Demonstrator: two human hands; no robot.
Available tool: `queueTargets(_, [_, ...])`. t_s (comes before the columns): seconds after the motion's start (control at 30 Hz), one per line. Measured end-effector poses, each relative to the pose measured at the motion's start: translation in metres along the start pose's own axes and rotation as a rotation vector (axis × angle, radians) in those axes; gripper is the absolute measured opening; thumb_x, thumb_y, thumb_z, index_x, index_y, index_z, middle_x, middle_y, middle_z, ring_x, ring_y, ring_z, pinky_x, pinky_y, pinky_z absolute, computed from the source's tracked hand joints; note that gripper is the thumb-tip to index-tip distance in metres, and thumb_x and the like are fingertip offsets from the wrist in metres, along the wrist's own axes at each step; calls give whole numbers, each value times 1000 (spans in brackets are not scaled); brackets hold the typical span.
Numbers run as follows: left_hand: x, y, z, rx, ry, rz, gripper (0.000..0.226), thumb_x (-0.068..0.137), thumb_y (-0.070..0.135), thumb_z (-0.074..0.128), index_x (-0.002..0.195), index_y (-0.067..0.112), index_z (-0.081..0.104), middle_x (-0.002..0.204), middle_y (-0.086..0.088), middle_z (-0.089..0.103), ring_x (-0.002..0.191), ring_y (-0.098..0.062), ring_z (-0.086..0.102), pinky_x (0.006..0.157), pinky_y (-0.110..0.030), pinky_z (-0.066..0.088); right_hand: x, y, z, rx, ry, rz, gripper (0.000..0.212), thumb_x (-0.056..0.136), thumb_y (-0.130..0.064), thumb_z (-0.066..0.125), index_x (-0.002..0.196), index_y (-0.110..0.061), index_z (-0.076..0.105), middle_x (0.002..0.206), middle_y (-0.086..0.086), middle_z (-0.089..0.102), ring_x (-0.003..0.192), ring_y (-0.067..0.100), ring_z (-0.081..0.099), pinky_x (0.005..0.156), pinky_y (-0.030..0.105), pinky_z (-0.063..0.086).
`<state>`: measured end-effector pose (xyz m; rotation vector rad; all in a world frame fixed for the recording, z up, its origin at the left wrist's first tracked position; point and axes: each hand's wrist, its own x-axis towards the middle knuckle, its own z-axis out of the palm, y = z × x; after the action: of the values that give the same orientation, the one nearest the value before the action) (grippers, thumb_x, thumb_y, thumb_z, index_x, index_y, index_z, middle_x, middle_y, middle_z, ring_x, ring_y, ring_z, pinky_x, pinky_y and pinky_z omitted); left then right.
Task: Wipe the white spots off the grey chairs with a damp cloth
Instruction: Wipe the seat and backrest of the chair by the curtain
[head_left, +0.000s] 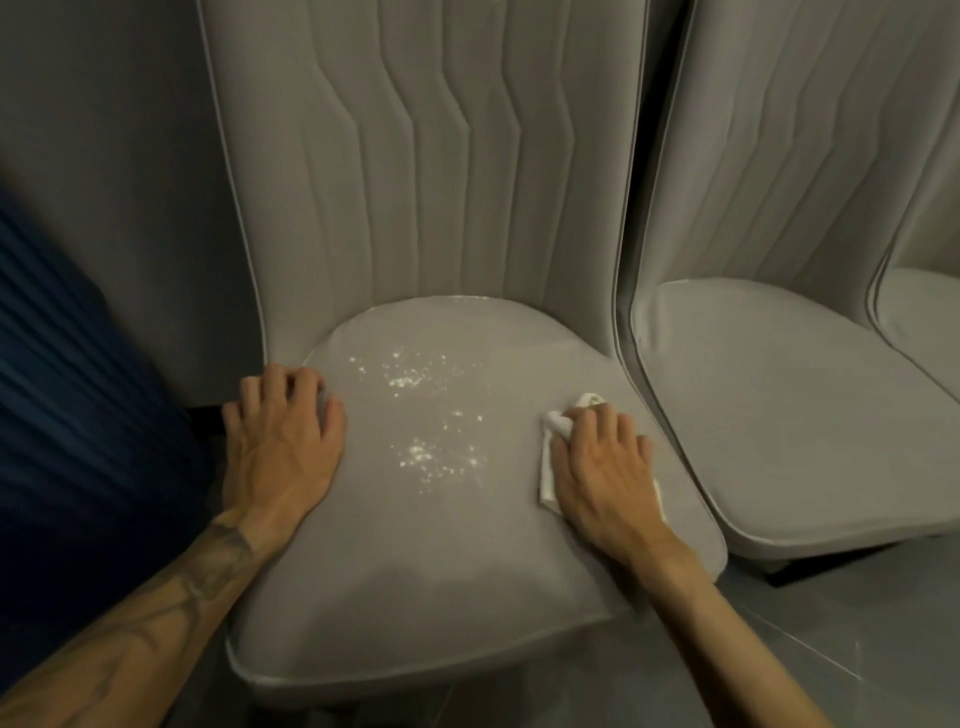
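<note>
A grey padded chair (415, 571) fills the middle of the head view, its seat facing me. White spots (410, 376) are scattered on the seat's far middle, and a second patch of white spots (436, 460) lies closer to me. My right hand (602, 467) presses a folded white cloth (548, 457) flat on the seat's right side, just right of the spots. My left hand (283, 431) rests palm down on the seat's left edge, fingers spread, holding nothing.
A second grey chair (779, 415) stands close on the right, with a third chair's seat (924, 322) behind it. Dark blue pleated fabric (78, 389) hangs at the left. Grey tiled floor (831, 623) shows at the lower right.
</note>
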<state>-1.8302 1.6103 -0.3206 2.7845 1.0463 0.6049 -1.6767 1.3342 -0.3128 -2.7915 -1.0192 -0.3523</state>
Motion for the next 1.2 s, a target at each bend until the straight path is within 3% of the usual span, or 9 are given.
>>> queueTargets(0.1, [0,-1,0,-21,-6,1,14,103,27,56,106,14,56,113,-15,52,102,-35,46,84,-53,42,1,-31,13,79,-8,-232,24,106,-39,31,114,-22,47,113,4,50,93,29,47,77,44,39])
queueTargets(0.17, [-1,-2,0,-32,-6,-3,11,104,27,55,106,16,55,114,-12,52,102,-31,43,83,-51,42,29,-20,16,79,-35,-270,31,107,-41,28,117,-21,48,116,5,50,97,30,47,81,44,38])
queueTargets(0.37, [0,0,-1,-21,-21,-17,23,103,36,38,106,19,53,114,-9,53,101,-29,46,83,-52,45,133,10,29,21,-82,128,41,106,-37,36,131,-7,47,131,17,47,118,39,46,98,50,37])
queueTargets(0.43, [0,1,-3,-17,-41,-25,27,101,38,34,107,20,53,115,-8,52,102,-28,46,84,-52,45,142,-21,38,100,-103,44,41,106,-36,35,133,-7,46,133,18,45,119,39,44,100,51,36])
queueTargets(0.57, [1,0,-3,-21,-57,-36,28,101,38,34,108,20,54,115,-8,52,102,-28,45,85,-52,46,132,-55,48,154,-99,-306,34,106,-38,35,125,-12,48,128,13,49,110,35,46,91,47,35])
queueTargets(0.77, [1,2,-1,-17,-51,-43,28,100,37,35,108,19,55,115,-8,52,103,-29,47,86,-54,45,181,-23,48,6,-97,66,40,106,-36,35,130,-5,46,133,18,45,120,39,44,98,50,37])
queueTargets(0.97, [2,-4,5,-36,-6,-39,25,101,38,37,107,21,54,114,-4,52,102,-27,46,85,-53,45,179,-78,63,163,-126,-288,36,107,-36,35,130,-11,46,132,15,47,118,35,45,97,47,34])
queueTargets(1.13, [3,-2,8,-23,28,-38,22,99,34,41,104,19,56,111,-7,54,100,-31,49,82,-53,44,199,-40,63,31,-82,11,40,106,-36,35,131,-7,46,132,17,46,119,38,44,97,49,36])
queueTargets(1.2, [3,-1,7,-23,14,-40,22,99,33,41,104,18,57,111,-8,55,100,-32,49,83,-53,44,201,-64,62,70,-89,-4,40,106,-36,35,130,-6,46,134,18,45,121,38,43,99,49,35])
